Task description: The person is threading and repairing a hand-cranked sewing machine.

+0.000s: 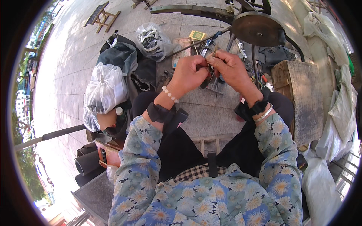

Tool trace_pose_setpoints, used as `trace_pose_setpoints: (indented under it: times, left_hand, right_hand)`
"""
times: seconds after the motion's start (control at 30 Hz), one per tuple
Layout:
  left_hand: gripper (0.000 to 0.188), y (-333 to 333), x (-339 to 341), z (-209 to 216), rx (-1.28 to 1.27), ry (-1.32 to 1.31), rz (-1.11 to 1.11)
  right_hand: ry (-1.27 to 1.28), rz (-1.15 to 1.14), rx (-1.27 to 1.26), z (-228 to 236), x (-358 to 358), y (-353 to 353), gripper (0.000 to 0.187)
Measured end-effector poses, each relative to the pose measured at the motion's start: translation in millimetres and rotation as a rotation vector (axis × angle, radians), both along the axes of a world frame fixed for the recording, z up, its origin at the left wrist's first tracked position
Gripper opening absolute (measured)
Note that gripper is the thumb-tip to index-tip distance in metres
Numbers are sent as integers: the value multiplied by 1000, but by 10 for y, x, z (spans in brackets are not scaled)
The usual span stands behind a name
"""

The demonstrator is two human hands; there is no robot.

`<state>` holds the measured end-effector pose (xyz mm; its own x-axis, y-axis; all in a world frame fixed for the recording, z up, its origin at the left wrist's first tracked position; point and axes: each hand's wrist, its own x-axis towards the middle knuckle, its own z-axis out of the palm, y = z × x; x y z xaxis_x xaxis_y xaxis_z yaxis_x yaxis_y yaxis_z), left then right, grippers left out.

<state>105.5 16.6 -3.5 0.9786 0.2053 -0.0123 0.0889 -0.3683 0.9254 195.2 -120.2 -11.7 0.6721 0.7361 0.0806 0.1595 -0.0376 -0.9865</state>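
Note:
My left hand [191, 74] and my right hand [233, 71] meet above the paving, fingertips almost touching. The left fingers are curled into a pinch, and the right thumb and index finger press together beside them. Something small and thin lies between the fingertips, too small and too covered to name. Just beyond and below the hands are metal tools and rods, partly hidden by them. A dark metal machine with a round wheel [258, 29] and a long arm [192, 9] stands past my right hand.
At left are a clear bag of dark items [154, 40], a white plastic bag [105, 86] and dark cloth [118, 58]. A wooden box [306, 100] stands at right beside my knee. A small folding stool [102, 17] is farther off. Dark rolls [87, 162] lie lower left.

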Motion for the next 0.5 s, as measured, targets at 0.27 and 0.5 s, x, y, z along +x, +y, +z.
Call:
trace_pose_setpoints:
  times: [0.27,0.5]
  left_hand:
    - [5,-1,-12,3,123,-338,-23]
    - [4,-27,-87,114,-78,-328,-81]
  right_hand:
    - [222,-133,7,49,-4,36,25]
    - [480,-220,-22,-32,80,0,22]
